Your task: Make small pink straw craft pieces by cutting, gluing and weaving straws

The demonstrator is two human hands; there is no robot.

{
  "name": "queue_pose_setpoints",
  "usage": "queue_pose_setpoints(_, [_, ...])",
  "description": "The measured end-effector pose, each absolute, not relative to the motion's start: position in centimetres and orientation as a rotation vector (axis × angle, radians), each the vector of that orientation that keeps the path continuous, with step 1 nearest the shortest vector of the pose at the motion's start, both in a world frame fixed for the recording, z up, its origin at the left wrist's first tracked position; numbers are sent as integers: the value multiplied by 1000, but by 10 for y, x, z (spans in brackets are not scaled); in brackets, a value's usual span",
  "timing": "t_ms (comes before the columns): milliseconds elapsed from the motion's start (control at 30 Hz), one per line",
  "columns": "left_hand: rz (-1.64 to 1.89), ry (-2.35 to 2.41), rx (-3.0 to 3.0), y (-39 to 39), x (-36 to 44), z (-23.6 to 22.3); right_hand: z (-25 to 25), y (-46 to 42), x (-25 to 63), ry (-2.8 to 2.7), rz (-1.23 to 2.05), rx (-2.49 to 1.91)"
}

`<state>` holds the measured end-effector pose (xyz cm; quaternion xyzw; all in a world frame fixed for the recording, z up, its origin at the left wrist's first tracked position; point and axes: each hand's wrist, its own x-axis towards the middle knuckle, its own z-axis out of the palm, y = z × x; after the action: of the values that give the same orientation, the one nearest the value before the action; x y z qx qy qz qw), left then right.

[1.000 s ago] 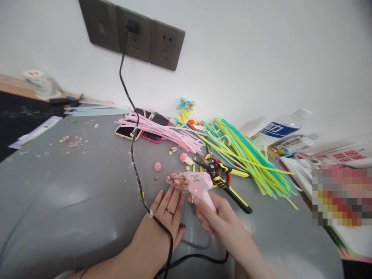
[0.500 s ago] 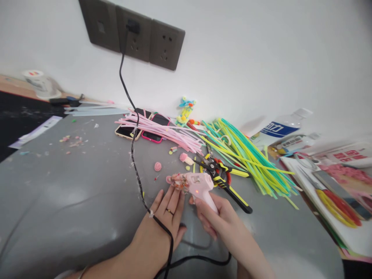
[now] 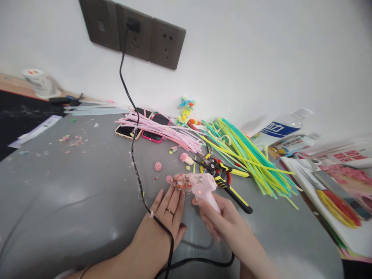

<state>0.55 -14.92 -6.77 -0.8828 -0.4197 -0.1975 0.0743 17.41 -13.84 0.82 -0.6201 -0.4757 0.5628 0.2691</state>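
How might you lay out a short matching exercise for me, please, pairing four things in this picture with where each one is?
Column one
1. Pale pink plastic glue gun
2. Loose bundle of long, thin pink stems
3. Long, thin black electric cord
4. Narrow dark finger ring

Column two
A. Lying across two dark-screened phones
B. Worn on the left hand
C. Gripped in the right hand
D. Plugged into the dark rectangular wall socket

Right pairs: 1-C, 2-A, 3-D, 4-B
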Motion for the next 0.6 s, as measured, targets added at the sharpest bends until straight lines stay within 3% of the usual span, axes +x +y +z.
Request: queue_pose_setpoints(600, [-591,-1304,-2657,-152,6,-76,-1,-146,178,-1217,1412,-1498])
